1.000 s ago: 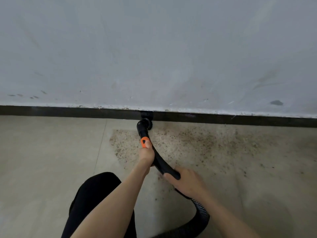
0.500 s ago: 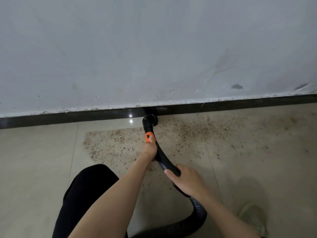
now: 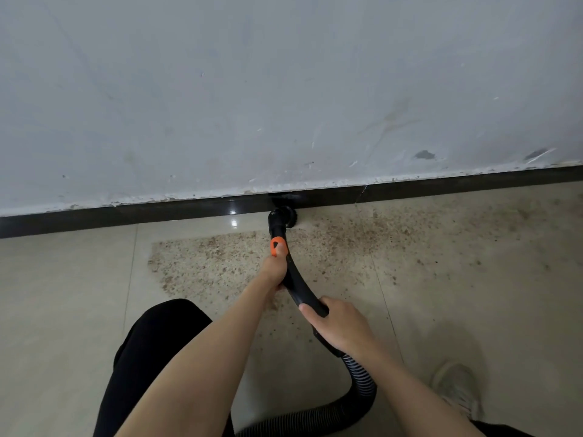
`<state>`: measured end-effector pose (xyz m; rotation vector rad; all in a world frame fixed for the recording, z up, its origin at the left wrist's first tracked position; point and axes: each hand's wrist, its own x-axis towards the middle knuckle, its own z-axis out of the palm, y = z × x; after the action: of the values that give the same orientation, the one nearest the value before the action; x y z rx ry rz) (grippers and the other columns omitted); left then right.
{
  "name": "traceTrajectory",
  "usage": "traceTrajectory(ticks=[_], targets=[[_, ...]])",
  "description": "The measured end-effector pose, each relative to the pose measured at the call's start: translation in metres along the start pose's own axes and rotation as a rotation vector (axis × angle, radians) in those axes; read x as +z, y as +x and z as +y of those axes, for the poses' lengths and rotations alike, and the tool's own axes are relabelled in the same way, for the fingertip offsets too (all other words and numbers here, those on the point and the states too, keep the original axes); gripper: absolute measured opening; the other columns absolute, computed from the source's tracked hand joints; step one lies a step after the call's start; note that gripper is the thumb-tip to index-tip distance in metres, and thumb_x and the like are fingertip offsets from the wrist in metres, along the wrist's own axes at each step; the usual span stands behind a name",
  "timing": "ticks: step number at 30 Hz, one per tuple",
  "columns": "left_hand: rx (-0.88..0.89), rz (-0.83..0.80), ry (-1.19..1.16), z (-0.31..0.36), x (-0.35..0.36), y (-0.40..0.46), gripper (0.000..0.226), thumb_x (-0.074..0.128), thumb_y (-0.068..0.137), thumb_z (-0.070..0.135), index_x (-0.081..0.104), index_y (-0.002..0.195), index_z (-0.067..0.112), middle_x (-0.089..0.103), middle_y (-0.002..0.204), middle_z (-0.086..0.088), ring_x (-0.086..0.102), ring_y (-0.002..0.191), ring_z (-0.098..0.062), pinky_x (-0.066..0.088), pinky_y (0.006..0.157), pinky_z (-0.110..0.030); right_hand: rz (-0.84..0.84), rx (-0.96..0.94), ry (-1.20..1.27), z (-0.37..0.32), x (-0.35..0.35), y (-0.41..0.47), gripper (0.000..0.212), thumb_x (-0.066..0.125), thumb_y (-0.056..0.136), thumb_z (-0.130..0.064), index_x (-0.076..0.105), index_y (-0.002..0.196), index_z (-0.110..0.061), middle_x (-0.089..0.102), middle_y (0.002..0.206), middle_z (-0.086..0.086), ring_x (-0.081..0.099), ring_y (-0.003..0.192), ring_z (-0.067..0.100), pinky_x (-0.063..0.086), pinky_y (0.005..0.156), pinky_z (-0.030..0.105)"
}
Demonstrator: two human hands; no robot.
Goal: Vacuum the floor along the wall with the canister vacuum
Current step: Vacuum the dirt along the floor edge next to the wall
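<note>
Vacuum nozzle (image 3: 283, 216) sits on the floor (image 3: 457, 279) right against the black baseboard (image 3: 126, 214), just beyond the tips of your left fingers. Your left hand (image 3: 275, 269) reaches forward with a straight arm and grips the curved black wand (image 3: 295, 280) close to its front end; the fingers are wrapped under the tube, and the thumb lies on top, touching the orange slider (image 3: 277, 246). Your right hand (image 3: 339, 328) holds the same wand further back, near you, where the rigid tube meets the ribbed hose (image 3: 362, 383). Its fingers are curled around the tube from above and the thumb points forward along the left side of it. Both hands are clamped on the wand, with a bare part of the tube between them.

Behind your right fingers the hose bends down and runs left along the bottom edge of the view. The canister itself is out of view.

To the left of your left fingers, and to the right of them too, brown crumbs and dust (image 3: 214, 263) cover the pale tiles in a wide patch that follows the baseboard. Beyond the nozzle, the grey wall (image 3: 284, 89) rises with scuffs and chipped paint along its lower edge. Under your left forearm you see your knee in black trousers (image 3: 151, 357). To the right of your right wrist a light shoe (image 3: 454, 389) stands on the tiles.
</note>
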<state>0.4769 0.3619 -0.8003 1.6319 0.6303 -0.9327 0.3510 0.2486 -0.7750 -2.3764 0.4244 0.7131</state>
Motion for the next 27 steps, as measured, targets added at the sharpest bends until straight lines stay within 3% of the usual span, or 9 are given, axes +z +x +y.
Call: traceTrajectory(ticks=[5, 7, 9, 11, 15, 19, 23, 27], targets=[[-0.061, -0.063, -0.069, -0.005, -0.031, 0.003, 0.06, 0.023, 0.1, 0.051, 0.043, 0.126, 0.001, 0.055, 0.11, -0.014, 0.055, 0.099, -0.028, 0.048, 0.083, -0.04, -0.018, -0.027, -0.057, -0.022, 0.011, 0.0, 0.044, 0.041, 0.091, -0.066, 0.046, 0.073, -0.026, 0.065, 0.079, 0.002, 0.063, 0.075, 0.023, 0.048, 0.068, 0.035], [-0.118, -0.119, -0.098, -0.004, -0.044, 0.001, 0.054, 0.025, 0.101, 0.05, 0.043, 0.12, 0.003, 0.054, 0.102, -0.011, 0.054, 0.094, -0.026, 0.048, 0.085, -0.04, -0.023, -0.034, -0.067, -0.029, 0.014, 0.001, 0.045, 0.042, 0.091, -0.066, 0.045, 0.07, -0.026, 0.064, 0.076, 0.001, 0.062, 0.073, 0.022, 0.048, 0.067, 0.034], [-0.161, -0.152, -0.106, 0.001, -0.061, -0.002, 0.049, 0.029, 0.101, 0.046, 0.041, 0.122, 0.004, 0.054, 0.109, -0.014, 0.055, 0.098, -0.029, 0.05, 0.089, -0.042, -0.022, -0.049, -0.067, -0.036, 0.017, 0.002, 0.047, 0.043, 0.09, -0.067, 0.046, 0.069, -0.025, 0.065, 0.076, 0.002, 0.062, 0.071, 0.021, 0.048, 0.065, 0.034], [-0.18, -0.16, -0.103, 0.006, -0.078, -0.004, 0.044, 0.032, 0.102, 0.04, 0.039, 0.126, 0.004, 0.054, 0.113, -0.017, 0.057, 0.094, -0.03, 0.052, 0.078, -0.042, -0.038, -0.076, -0.056, -0.042, 0.019, 0.005, 0.049, 0.043, 0.09, -0.068, 0.049, 0.071, -0.023, 0.068, 0.077, 0.004, 0.063, 0.068, 0.02, 0.048, 0.062, 0.033], [-0.197, -0.155, -0.092, 0.01, -0.105, -0.006, 0.039, 0.035, 0.102, 0.039, 0.043, 0.115, 0.003, 0.058, 0.094, -0.015, 0.058, 0.081, -0.026, 0.049, 0.074, -0.038, -0.112, -0.122, 0.052, -0.053, 0.023, 0.012, 0.053, 0.045, 0.088, -0.07, 0.053, 0.071, -0.021, 0.059, 0.065, -0.001, 0.057, 0.058, 0.015, 0.039, 0.056, 0.029], [-0.174, -0.141, -0.091, 0.011, -0.127, -0.01, 0.04, 0.035, 0.101, 0.04, 0.043, 0.113, 0.003, 0.058, 0.093, -0.015, 0.058, 0.08, -0.026, 0.049, 0.063, -0.035, -0.132, -0.154, 0.123, -0.067, 0.029, 0.02, 0.054, 0.047, 0.086, -0.07, 0.053, 0.069, -0.02, 0.054, 0.061, -0.003, 0.054, 0.055, 0.013, 0.037, 0.056, 0.029], [-0.166, -0.117, -0.149, 0.01, -0.154, -0.012, 0.038, 0.037, 0.101, 0.038, 0.042, 0.114, 0.002, 0.057, 0.093, -0.016, 0.058, 0.079, -0.026, 0.049, 0.062, -0.036, -0.164, -0.182, 0.114, -0.089, 0.033, 0.033, 0.052, 0.05, 0.086, -0.068, 0.053, 0.066, -0.02, 0.055, 0.059, -0.005, 0.053, 0.055, 0.013, 0.036, 0.056, 0.029], [-0.147, -0.051, -0.234, 0.002, -0.18, -0.01, 0.039, 0.04, 0.101, 0.037, 0.045, 0.111, 0.0, 0.058, 0.091, -0.016, 0.059, 0.08, -0.026, 0.051, 0.066, -0.036, -0.206, -0.212, 0.097, -0.11, 0.035, 0.049, 0.045, 0.054, 0.083, -0.068, 0.064, 0.071, -0.026, 0.065, 0.058, -0.011, 0.061, 0.055, 0.005, 0.046, 0.056, 0.024]])
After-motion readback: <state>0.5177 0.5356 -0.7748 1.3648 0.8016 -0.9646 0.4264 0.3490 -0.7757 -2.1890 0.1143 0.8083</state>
